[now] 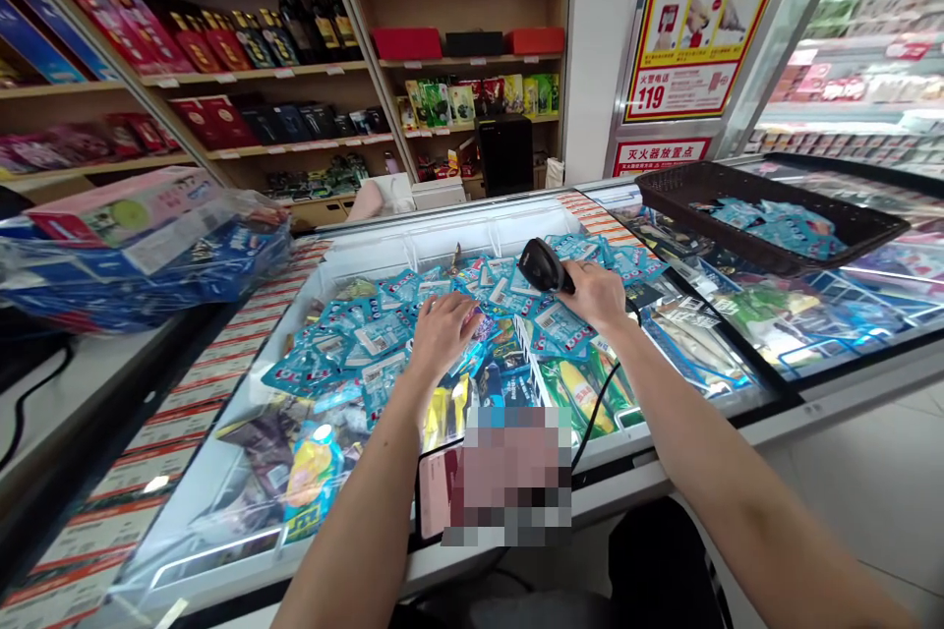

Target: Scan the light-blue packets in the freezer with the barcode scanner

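My right hand (596,295) is wrapped around the handle of a black handheld barcode scanner (542,265). The scanner's head tilts to the left above small teal packets (383,332), and its cable hangs down past my wrist. Over the near edge of the packets is my left hand (442,329), fingers loosely bent and thumb apart, with nothing visible in it. Whether its fingertips touch a packet I cannot tell. Many packets lie loosely spread over the glass top of a chest freezer (413,550). Some show white barcode labels.
A tablet-like device (441,491), partly blurred out, lies at the freezer's front edge. To the right, a dark basket (877,226) holds more teal packets. Plastic-wrapped boxes (147,256) sit at left. Shelves (472,59) of boxes and bottles stand behind; part of another person's arm (365,201) shows.
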The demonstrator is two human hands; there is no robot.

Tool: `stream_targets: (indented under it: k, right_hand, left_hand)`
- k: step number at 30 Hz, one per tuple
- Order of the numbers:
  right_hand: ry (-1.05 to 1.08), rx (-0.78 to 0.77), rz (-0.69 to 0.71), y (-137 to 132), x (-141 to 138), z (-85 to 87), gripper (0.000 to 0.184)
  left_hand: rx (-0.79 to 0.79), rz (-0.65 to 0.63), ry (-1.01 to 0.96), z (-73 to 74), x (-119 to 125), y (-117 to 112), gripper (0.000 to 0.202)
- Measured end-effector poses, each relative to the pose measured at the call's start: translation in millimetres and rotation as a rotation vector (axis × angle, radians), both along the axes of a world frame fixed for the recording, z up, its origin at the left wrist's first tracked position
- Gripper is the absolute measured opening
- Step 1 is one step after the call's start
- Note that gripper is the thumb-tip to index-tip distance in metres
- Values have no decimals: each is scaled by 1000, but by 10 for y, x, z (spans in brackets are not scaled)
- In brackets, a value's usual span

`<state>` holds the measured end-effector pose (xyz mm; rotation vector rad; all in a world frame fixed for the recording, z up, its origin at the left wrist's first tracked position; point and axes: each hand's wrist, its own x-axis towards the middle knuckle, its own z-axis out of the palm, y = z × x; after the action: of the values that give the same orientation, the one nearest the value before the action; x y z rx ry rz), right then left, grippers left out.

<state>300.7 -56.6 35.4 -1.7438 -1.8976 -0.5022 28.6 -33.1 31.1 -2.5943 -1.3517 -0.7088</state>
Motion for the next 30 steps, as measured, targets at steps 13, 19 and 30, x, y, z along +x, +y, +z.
stream_targets:
  k: [13,19,30]
  right_hand:
    - [43,9,-9,-7,-36,27,32]
    - [64,7,5,-21,-61,46,32]
    - [48,22,29,-73,-67,56,32]
  left_hand:
    - [-660,-266,-284,428,444,-315,37]
    - [-796,-285,-329,365,626,-287,37]
    - [-827,13,-633,193,656,-128,40]
